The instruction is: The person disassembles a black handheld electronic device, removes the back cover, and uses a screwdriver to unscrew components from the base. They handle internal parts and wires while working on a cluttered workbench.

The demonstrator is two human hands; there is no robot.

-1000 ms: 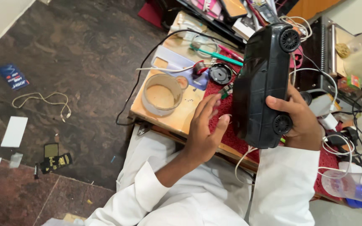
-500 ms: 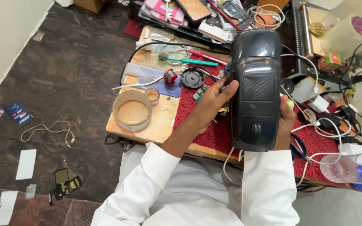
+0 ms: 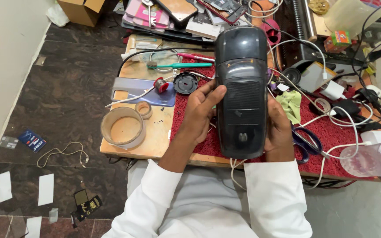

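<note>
A dark, glossy plastic toy car body (image 3: 242,92), long and rounded, is being held upright-facing over the centre of the bench (image 3: 155,145), above a red coarse-looped mat (image 3: 190,119). It is being clamped between both hands: the left hand (image 3: 203,110) is being pressed against its left side with fingers curled onto the shell, and the right hand (image 3: 278,130) is being wrapped around its right side, mostly hidden behind it.

At centre left, a wide ring of tan tape (image 3: 123,128) is lying flat on the bare wood, with a smaller tape roll (image 3: 144,109) just beside it. Above these, a flat grey-blue phone back cover (image 3: 144,91) is lying with a small red spool (image 3: 159,84) on it and a round black disc (image 3: 185,82) next to it. A green-handled tool (image 3: 181,65) is lying near the top centre.

At lower right, a clear plastic bottle with a blue end (image 3: 371,161) is lying on its side; what it contains cannot be told. White cables (image 3: 331,114) are being trailed across the mat on the right. A small green and red box (image 3: 338,40) is sitting at upper right. A cardboard box (image 3: 82,9) is standing on the dark stone floor (image 3: 67,88) at upper left.
</note>
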